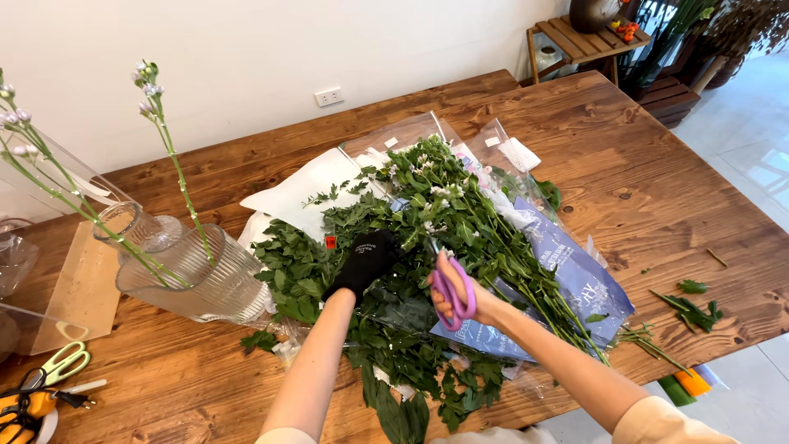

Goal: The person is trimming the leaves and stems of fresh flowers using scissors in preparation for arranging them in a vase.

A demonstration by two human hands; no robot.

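Gloved left hand [366, 261] grips foliage [427, 247]; right hand [460, 292] clasps purple scissors [454, 294] beside vase [197, 275]

Bright, even daylight; a sharp picture with a wide-angle bend.

Soft light comes from the right side, where the floor [756, 156] shines pale and almost washed out. The tabletop [641, 189] shows a mild sheen and only weak, short shadows under the leaves [411, 271] and the glass vase [197, 279]. The white wall [246, 57] is evenly lit. The tabletop edges curve near the corners of the frame. Nothing is blurred by motion.
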